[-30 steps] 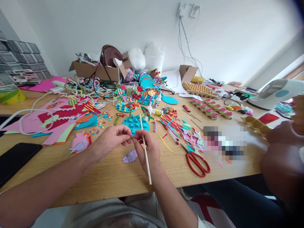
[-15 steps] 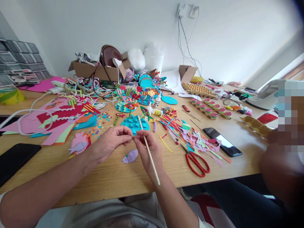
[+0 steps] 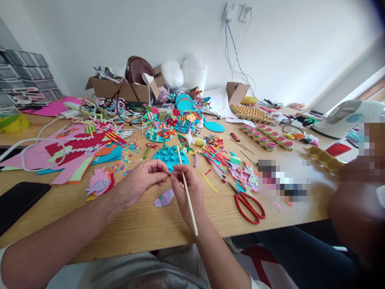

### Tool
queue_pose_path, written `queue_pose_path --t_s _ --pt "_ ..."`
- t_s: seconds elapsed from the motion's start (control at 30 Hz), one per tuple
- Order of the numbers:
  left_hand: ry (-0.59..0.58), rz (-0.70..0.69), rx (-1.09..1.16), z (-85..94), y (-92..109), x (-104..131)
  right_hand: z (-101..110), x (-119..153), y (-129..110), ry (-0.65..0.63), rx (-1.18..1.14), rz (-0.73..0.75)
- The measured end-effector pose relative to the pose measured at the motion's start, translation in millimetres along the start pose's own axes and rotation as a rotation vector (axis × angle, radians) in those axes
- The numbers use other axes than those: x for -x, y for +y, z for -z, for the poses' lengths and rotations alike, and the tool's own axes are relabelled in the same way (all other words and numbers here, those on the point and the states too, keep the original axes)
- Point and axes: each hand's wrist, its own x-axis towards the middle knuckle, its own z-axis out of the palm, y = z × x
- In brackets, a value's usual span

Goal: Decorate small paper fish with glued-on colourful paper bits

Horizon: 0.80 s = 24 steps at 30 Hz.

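Observation:
My left hand is closed, thumb and forefinger pinched on a tiny red piece. Close beside it, my right hand pinches the other side of that piece and also holds a thin pale wooden stick, slanting across the palm toward the wrist. Just beyond both hands is a blue scalloped base, partly hidden by the fingers. A purple paper fish lies on the table below the fingertips. Colourful paper fish stand on another blue base behind.
Red-handled scissors lie at the right, near paper scraps. Coloured paper sheets and a black phone are on the left. Glue bottles stand behind the blue base. A person's arm is at the right edge.
My hands have stayed close together. The stick's lower end has shifted slightly left, and a bit of red now shows between my fingertips.

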Motion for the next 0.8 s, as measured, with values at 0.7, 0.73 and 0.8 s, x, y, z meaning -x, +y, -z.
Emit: queue_pose_path --t_s 0.7,0.73,0.8 --pt "-0.032 -0.084 -0.337 -0.7 -4.8 -1.2 -1.9 4.1 2.0 0.046 0.261 0.123" --pt "-0.031 -0.091 -0.353 0.4 -5.0 -1.3 -1.5 4.3 1.7 0.044 0.252 0.114" --pt "-0.036 -0.108 -0.383 3.2 -5.7 -1.9 -0.1 5.1 1.1 0.051 0.239 0.113"
